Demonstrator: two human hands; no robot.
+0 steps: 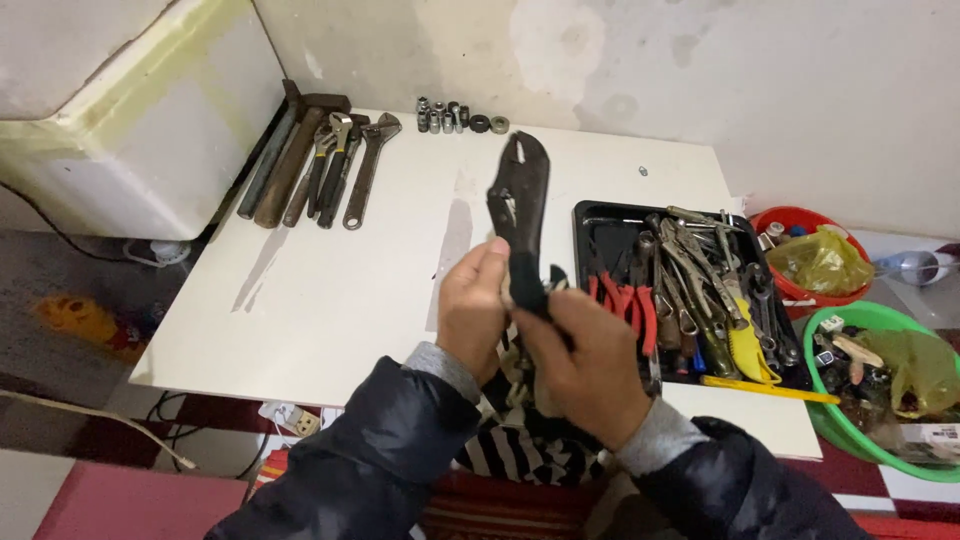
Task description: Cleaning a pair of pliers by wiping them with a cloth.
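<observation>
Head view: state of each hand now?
Left hand: closed on the dark metal locking pliers.
Right hand: closed around the pliers' handle end, with a striped black-and-white cloth under it.

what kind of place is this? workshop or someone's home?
Probably an informal home repair corner. A white board set low over the floor serves as a bench, with adjustable wrenches laid out, a black tray full of pliers, and locking pliers in both hands.

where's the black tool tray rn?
Head view: black tray sits on the white table's right side, beside the right hand, left of the red bowl.
</observation>
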